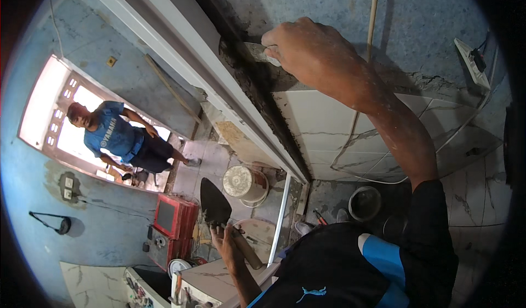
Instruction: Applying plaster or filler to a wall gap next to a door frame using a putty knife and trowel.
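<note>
My right hand [303,52] is raised to the joint between a white frame [164,61] and the blue wall [416,23], its fingers closed on a small pale object [272,59] that they mostly hide. Dark, rough mortar [241,72] runs along the frame's edge beside it. My left hand [226,237] is lower down, closed around a trowel [215,201] with a dark blade pointing up. Below my right arm, white veined tiles [307,122] line the lower wall, with a cable [350,144] hanging across them.
A person in blue [120,135] stands in the doorway at left. A white bucket [235,185], red machine [175,220], dark bucket [364,204] and red-handled tool [320,217] are on the floor. A power strip [470,61] is at upper right.
</note>
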`<state>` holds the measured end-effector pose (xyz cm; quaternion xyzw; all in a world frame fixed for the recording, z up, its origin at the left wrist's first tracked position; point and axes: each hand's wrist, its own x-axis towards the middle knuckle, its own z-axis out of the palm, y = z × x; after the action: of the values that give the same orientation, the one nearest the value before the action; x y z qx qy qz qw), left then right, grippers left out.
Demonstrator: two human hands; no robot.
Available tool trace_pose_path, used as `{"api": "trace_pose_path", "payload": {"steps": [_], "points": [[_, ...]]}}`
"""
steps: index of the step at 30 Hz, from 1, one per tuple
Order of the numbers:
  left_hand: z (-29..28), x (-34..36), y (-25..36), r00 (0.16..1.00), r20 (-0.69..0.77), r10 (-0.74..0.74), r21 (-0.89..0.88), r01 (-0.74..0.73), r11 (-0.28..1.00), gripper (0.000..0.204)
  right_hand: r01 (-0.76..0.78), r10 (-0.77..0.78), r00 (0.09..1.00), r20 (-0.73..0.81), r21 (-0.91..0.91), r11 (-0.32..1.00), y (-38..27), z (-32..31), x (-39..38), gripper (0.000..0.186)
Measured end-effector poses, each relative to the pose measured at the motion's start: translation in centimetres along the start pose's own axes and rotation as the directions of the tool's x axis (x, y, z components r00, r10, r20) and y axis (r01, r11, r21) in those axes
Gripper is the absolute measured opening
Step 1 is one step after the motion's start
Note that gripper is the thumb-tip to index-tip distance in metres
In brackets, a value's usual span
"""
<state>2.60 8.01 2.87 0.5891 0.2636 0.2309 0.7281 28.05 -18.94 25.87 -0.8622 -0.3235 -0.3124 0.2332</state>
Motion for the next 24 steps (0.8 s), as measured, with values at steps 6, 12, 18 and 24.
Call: {"api": "trace_pose_path", "payload": {"steps": [6,12,18,24], "points": [[-0.2,0.0,-0.1,0.999,0.014,-0.031,0.016,0.030,0.999,0.042,-0.050,0.049,0.998,0.048,0.003,0.999,-1.9,-0.1,-1.1,0.013],[0.0,0.4,0.1,0.999,0.010,-0.042,0.008,0.042,0.999,0.041,-0.050,0.049,0.999,0.008,0.158,0.986,-2.7,0.5,-3.6,0.016],[0.5,0.5,0.3,0.999,0.038,-0.025,-0.019,0.026,0.999,0.039,-0.272,0.255,0.962,0.097,0.271,0.923,-1.8,0.9,-4.4,0.017],[1.0,0.4,0.7,0.998,0.012,-0.069,0.057,0.069,0.996,0.036,-0.324,0.362,0.932,0.007,0.459,0.827,-3.3,3.3,-4.8,0.017]]}}
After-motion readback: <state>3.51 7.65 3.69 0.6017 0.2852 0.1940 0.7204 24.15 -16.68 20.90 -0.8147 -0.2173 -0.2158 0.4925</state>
